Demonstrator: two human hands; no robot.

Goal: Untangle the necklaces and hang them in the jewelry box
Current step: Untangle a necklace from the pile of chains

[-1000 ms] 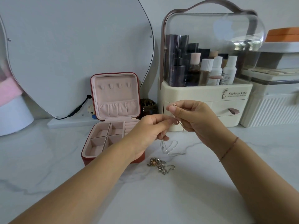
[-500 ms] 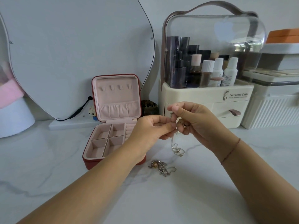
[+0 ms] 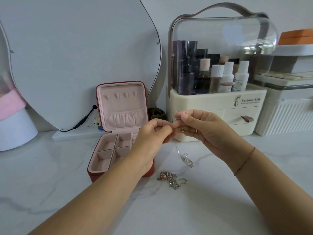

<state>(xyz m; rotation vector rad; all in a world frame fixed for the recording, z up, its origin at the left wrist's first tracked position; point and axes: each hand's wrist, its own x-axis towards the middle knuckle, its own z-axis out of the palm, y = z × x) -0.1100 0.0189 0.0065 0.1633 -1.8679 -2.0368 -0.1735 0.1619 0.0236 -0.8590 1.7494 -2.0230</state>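
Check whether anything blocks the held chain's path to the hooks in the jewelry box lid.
Nothing visible does. The jewelry box lid stands open with its hooks bare; the left hand and right hand pinch the chain just right of it. The tangled pile lies off that path.

**Metal, Plush and Plastic on Polished Stone**

The counter [image 3: 67, 192] looks like white veined marble, smooth and faintly glossy. The jewelry box [image 3: 122, 106] has a red leather-like shell and a matt pink plush lining. The hanging chain [image 3: 184, 157] and the tangled pile [image 3: 170, 179] are shiny silvery metal. The organiser [image 3: 211, 102] pairs matt cream plastic with a clear, glossy lid.
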